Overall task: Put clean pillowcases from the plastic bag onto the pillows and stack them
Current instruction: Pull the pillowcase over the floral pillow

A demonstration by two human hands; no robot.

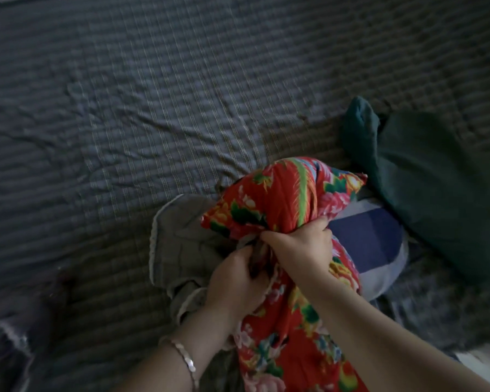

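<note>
1. The bed (pixel 153 94), under a grey striped sheet, spreads out behind and to the left of the red pillow (pixel 280 199). No finished stack lies on it anywhere that I can see.
2. A green bundle (pixel 436 188) lies to the right of the red pillow and a little behind it. It may be a pillow or only cloth; I cannot tell which.
3. The red pillow, flowered, is lifted off the sheet at its far end and runs back toward the person. It is squeezed in at the middle.
4. A striped pillow (pixel 371 239), blue and white, lies just right of the red pillow and partly under it.
5. A grey case (pixel 181 244) with a pale trim lies crumpled at the red pillow's left side, touching it. To my eye it is not on any pillow yet.
6. The right hand (pixel 300 247) is curled over the red pillow's pinched middle and grips it.
7. The left hand (pixel 235 281), just left of it, has its fingers closed round bunched cloth at the same spot. Whether that cloth is the pillow's or the case's edge is too blurred to say.
8. A bracelet (pixel 181 355) sits on the left wrist.
9. My guess is that this is early work: one pillow is in hand, nothing is stacked, and no bag is in view.
</note>
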